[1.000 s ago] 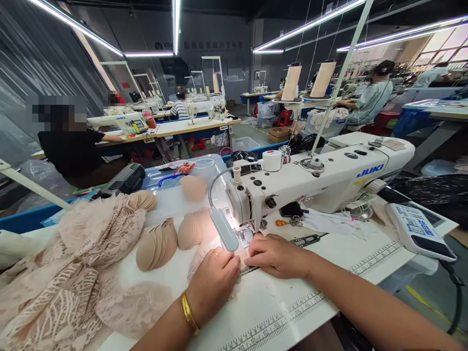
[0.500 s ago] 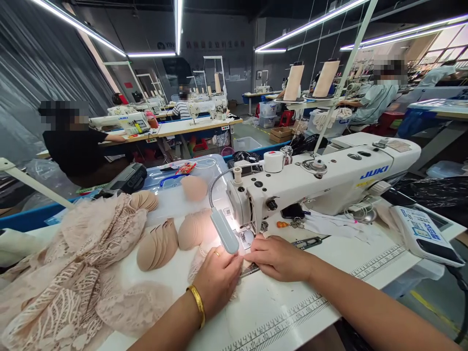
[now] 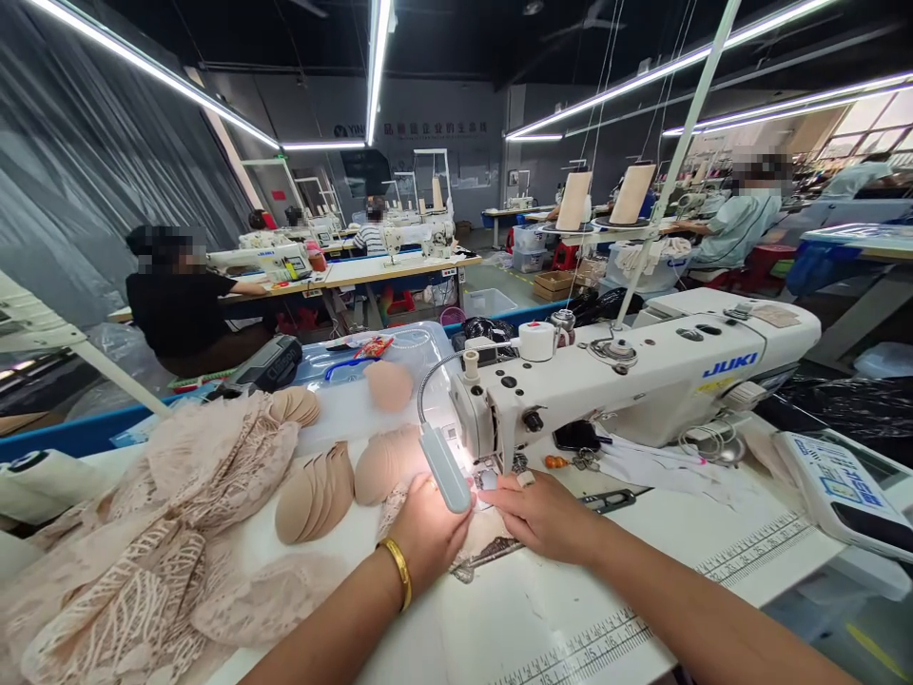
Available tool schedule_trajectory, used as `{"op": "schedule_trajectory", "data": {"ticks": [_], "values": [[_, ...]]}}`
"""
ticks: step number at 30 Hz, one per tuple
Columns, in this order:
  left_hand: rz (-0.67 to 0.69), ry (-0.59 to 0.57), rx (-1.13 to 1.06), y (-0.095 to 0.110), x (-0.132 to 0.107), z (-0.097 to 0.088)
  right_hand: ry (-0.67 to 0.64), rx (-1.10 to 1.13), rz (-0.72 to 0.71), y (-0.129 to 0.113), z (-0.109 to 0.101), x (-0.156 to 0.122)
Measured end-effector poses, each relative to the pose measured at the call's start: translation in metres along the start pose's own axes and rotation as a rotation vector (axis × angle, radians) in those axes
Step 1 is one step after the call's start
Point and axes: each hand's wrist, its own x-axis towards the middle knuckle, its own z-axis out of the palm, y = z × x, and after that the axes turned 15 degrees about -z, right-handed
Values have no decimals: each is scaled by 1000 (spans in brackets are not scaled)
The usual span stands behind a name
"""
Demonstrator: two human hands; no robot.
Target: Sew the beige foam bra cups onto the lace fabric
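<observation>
The patterned lace (image 3: 161,576) is pale pink, the cups (image 3: 303,499) tan, the sewing machine (image 3: 571,385) white.

Left hand (image 3: 429,528) and right hand (image 3: 548,516) touch fabric (image 3: 485,535) beside a sewing machine (image 3: 663,376).

One left hand (image 3: 430,533), one right hand (image 3: 548,514), one sewing machine (image 3: 577,381) before them.
Left of the grip lie three fanned stacks of beige pads (image 3: 310,499); beyond it, to the right, stand two big thread cones (image 3: 574,202).

left grip (image 3: 432,523) lies near right grip (image 3: 543,514) (palms down).
</observation>
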Motion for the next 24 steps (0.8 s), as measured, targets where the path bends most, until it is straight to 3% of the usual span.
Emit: {"op": "schedule_trajectory", "data": {"ticks": [11,24], "values": [[-14,-10,-27,-3,0,3,-24,-13,-2,-2,-5,0],[-153,-59,16,-1,11,4,45,58,-4,-1,1,-2]]}}
